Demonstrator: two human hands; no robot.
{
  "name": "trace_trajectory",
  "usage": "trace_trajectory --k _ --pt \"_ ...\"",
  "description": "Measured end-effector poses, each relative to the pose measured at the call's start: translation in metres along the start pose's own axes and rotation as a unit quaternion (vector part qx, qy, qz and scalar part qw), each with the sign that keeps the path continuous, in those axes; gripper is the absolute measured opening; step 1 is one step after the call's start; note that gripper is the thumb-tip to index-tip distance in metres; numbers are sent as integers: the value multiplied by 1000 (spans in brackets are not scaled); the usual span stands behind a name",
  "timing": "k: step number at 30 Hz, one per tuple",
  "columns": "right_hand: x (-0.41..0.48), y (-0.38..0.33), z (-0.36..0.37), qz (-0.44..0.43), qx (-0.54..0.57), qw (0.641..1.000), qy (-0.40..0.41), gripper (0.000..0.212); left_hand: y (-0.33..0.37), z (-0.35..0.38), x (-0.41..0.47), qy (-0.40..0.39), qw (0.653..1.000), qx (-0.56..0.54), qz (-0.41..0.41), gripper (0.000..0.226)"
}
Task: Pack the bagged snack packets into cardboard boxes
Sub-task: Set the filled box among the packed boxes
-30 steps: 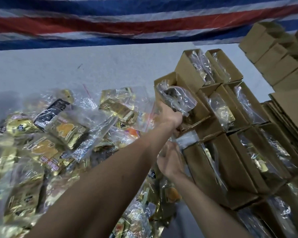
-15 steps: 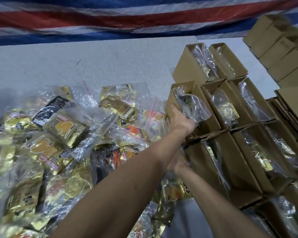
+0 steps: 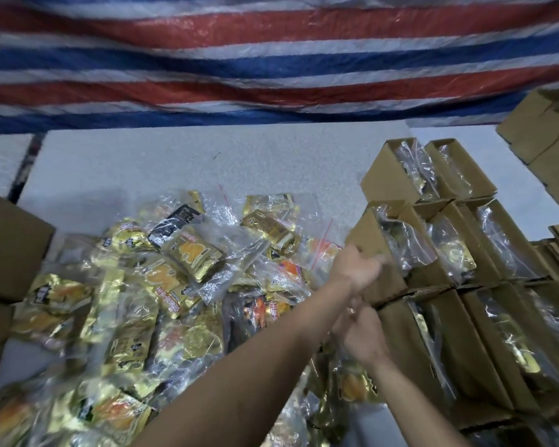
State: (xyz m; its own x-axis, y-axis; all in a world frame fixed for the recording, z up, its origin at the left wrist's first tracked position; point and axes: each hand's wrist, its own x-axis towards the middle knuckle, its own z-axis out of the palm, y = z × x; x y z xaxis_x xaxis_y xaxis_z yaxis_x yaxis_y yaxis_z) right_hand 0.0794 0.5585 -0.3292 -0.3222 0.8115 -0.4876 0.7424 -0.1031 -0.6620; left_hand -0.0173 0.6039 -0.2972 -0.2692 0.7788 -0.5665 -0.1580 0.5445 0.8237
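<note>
The left hand (image 3: 359, 272) is clamped on the lower near corner of an open cardboard box (image 3: 373, 243), thumb at the box's left edge, curled fingers (image 3: 381, 260) blurred on its brown side. A clear bagged packet (image 3: 404, 246) sticks out of the box's mouth at one o'clock from those fingers, not touching them. The right hand (image 3: 363, 338) sits at six o'clock from the left, back toward me, fingertips hidden, so I cannot tell its grip. The loose pile of bagged snacks (image 3: 175, 285) spreads at nine o'clock; more filled boxes (image 3: 497, 253) stand at three o'clock.
</note>
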Motion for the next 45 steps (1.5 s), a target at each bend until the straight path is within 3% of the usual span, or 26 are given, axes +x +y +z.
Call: trace_trajectory --k 3,6,11,17,21,28,32,34,40,45 --pt "-9 -10 7 10 20 999 24 16 -9 -46 -35 79 994 48 64 10" --pt "-24 -22 18 -32 13 999 18 22 -28 -91 -81 141 980 117 77 31" --pt "-70 -63 44 -121 38 991 -33 22 -50 -142 -175 200 966 144 76 48" --pt "-159 -119 78 -204 64 972 -97 55 -81 -193 -300 302 935 128 137 28" --pt "-214 -146 107 -277 59 945 -163 53 -107 -218 -375 370 910 114 150 14" --pt "-286 -174 160 -299 39 921 -248 33 -142 -256 -463 416 898 81 123 12" --pt "-314 -184 176 -302 -1 917 -260 23 -146 -285 -495 443 879 123 125 7" --pt "-324 -194 180 -302 -11 917 -262 19 -137 -311 -508 476 856 149 138 15" --pt "-343 -254 187 -312 -18 923 -225 13 -77 -426 -524 581 782 170 149 75" --pt "-350 -336 212 -338 30 926 -167 14 -40 -514 -526 638 744 120 155 84"
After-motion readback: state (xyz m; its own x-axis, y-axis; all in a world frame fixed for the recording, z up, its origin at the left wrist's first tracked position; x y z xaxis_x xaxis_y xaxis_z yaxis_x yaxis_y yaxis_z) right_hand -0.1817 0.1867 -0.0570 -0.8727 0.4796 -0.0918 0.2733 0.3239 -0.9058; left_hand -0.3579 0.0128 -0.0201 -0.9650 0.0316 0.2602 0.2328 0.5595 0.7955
